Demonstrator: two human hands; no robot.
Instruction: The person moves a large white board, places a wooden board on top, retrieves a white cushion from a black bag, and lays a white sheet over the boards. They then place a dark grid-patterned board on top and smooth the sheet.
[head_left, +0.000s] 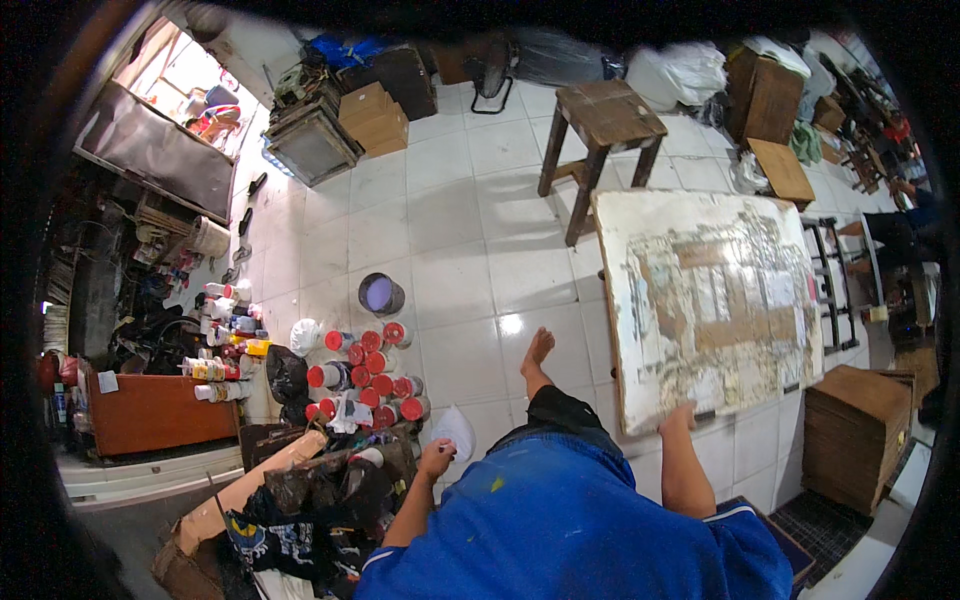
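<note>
My left hand is low and left of my body, its fingers closed. At its fingertips is a thin-looking, pale white thing with a pointed top; I cannot tell whether the fingers hold it or something small in front of it. Over the near edge of a large square board my right hand is curled, seemingly gripping that edge. The board's white surface is worn, with brown patches and rough grey-white smears. What supports the board is mostly hidden beneath it.
Several red-lidded containers stand on the tiled floor at left, near a dark bucket with purple contents. A wooden stool is beyond the board. Brown cartons rise at right. Bags and cloths lie beside my left arm.
</note>
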